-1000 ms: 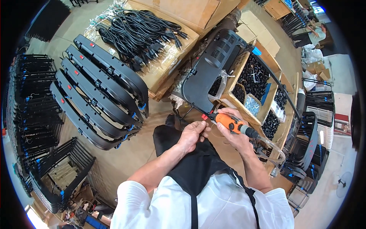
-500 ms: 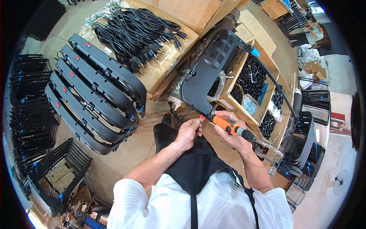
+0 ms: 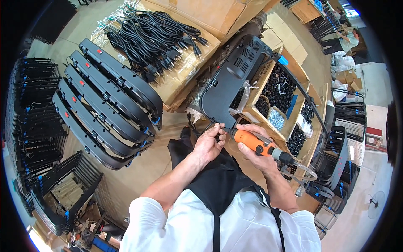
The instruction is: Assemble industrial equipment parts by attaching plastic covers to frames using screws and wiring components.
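My right hand [image 3: 257, 152] is wrapped round an orange pneumatic screwdriver [image 3: 250, 140], which has a clear air hose [image 3: 306, 169] at its back end. The driver's nose points left, at the lower end of a black housing [image 3: 222, 94] with vent slots. Close beside that nose, my left hand [image 3: 208, 143] is closed, its thumb and fingertips pinched together at the housing's lower edge. What sits between those fingertips is too small to make out. From the housing's upper end a black tube [image 3: 300, 88] with a blue piece runs down to the right.
Wooden trays [image 3: 262, 119] of black parts and silver screws [image 3: 276, 119] stand under and right of the housing. Coiled black power cords [image 3: 153, 38] lie on a cardboard box [image 3: 184, 84]. Several similar housings [image 3: 107, 105] with red switches stand at left. A person [image 3: 346, 40] is far right.
The red piece seen by my left fingertips is no longer visible. My left hand has turned and shifted slightly. The screwdriver's back end has swung a little right and down.
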### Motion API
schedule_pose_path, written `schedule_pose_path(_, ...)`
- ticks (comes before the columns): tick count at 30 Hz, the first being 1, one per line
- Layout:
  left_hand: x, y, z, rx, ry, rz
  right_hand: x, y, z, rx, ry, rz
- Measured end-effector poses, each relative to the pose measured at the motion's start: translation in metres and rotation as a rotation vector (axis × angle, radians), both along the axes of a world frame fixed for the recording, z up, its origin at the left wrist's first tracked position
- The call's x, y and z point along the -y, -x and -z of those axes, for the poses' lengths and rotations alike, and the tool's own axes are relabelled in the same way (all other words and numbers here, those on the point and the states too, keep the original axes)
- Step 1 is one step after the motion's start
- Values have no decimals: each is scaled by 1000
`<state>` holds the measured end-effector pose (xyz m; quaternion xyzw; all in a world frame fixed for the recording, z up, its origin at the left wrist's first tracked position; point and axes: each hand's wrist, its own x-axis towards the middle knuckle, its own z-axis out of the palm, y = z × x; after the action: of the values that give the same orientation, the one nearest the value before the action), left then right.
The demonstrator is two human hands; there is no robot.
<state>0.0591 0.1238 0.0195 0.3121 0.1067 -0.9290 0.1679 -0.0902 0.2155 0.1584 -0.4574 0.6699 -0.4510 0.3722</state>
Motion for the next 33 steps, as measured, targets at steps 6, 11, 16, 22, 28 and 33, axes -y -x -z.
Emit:
schedule_pose_path(6,3,-2,-10,42,20,-30,13,-4,1,-6,-13,-17)
schedule_pose_path(11,0,-7,-15,181,201,40,34,-8,14,-90,7,-22)
schedule_pose_path(16,-3,-19,-7,205,266,121,53,-12,12,-165,-72,-81)
schedule_pose_path(22,-2,-22,-2,199,366,86,61,-11,12,-179,-118,-121)
schedule_pose_path(28,3,-26,1,235,229,35,62,-13,8,-159,-136,-155)
schedule_pose_path(33,5,-24,7,271,172,103,67,-12,5,-178,-117,-174)
